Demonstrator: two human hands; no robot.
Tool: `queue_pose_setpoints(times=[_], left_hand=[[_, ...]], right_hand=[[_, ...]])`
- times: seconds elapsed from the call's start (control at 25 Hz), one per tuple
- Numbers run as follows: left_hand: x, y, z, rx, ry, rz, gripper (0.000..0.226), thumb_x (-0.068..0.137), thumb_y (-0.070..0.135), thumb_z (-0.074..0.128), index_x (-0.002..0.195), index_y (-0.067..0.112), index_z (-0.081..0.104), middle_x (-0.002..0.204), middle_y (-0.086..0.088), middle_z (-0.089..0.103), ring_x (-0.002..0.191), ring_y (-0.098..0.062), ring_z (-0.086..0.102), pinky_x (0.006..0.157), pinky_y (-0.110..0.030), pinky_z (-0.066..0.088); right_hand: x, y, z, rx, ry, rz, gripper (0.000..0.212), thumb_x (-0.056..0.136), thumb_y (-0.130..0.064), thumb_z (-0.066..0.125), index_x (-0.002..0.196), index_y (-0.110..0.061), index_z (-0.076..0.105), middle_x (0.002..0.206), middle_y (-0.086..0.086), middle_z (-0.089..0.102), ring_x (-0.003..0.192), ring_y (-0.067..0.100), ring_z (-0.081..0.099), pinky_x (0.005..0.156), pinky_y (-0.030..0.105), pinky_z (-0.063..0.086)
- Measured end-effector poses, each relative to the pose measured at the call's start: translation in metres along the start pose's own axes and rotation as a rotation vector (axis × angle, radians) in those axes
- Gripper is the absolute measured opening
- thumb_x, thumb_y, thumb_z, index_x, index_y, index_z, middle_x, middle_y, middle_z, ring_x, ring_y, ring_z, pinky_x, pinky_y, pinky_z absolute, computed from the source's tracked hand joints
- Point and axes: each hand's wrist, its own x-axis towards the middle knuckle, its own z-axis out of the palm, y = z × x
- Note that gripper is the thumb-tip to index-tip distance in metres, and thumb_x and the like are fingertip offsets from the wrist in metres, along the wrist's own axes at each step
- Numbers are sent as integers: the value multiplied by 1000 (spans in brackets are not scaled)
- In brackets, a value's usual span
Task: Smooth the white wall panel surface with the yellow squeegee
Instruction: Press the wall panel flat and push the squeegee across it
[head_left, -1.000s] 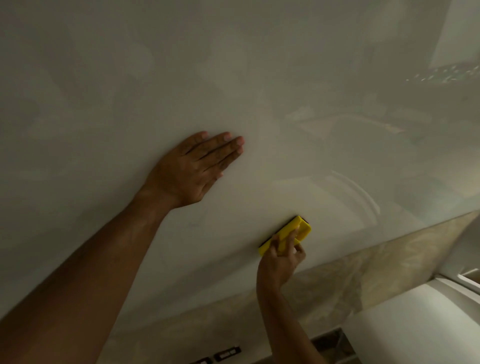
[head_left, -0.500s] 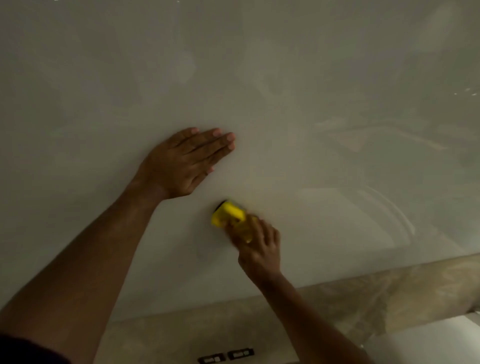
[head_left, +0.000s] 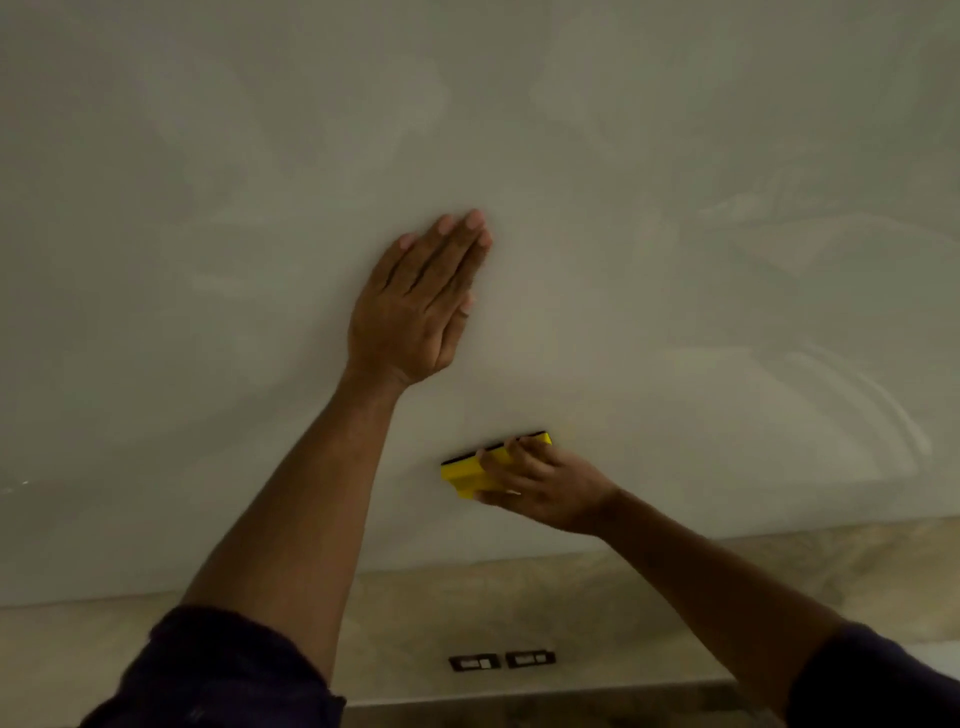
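The white wall panel (head_left: 675, 208) fills the upper three quarters of the frame, glossy, with faint streaks and reflections toward the right. The left hand (head_left: 415, 306) lies at centre frame, flat against the panel, fingers (head_left: 457, 244) extended and held together, pointing up; it grasps nothing. The right hand (head_left: 540, 483) sits below and just right of centre, closed around the yellow squeegee (head_left: 467, 473), fingers over its upper face and thumb beneath. The squeegee's dark working edge (head_left: 493, 447) runs roughly level, tilted up slightly to the right, and meets the panel surface. The two hands are apart, the squeegee below the left wrist. Both forearms are bare, with dark sleeves (head_left: 218, 670) at the lower corners. Beneath the panel runs a beige marbled band (head_left: 519, 597), carrying two dark switch plates (head_left: 501, 660) side by side at lower centre.
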Motion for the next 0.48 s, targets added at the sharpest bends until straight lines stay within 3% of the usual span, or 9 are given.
queue_pose_setpoints(times=[0.16,0.28,0.4,0.48], left_hand=[[-43,3,7,30,23,-66,64,109,31,38,169,14,24,172,-1,28,166,-15,10,135,-36,10],[-46,5,9,35,28,-101,65,109,31,39,169,15,22,172,-1,33,166,-15,12,135,-35,8],[-48,7,8,14,24,-110,67,108,30,41,170,16,18,171,-2,36,162,-20,21,134,-35,7],[-50,9,7,-19,36,-124,67,109,30,39,170,16,18,171,0,32,162,-19,20,133,-35,8]], right_hand=[[20,7,8,-4,142,283,44,109,-19,40,145,-37,58,149,7,59,130,37,55,118,48,38],[29,-2,15,72,96,3,37,106,-22,49,136,-34,67,142,4,66,120,31,67,106,42,53],[44,-30,24,53,-27,-246,23,103,-35,57,109,-33,80,125,-7,75,106,16,72,96,31,57],[56,-47,30,20,-21,-237,24,104,-38,57,103,-30,80,122,-8,75,103,16,71,97,33,56]])
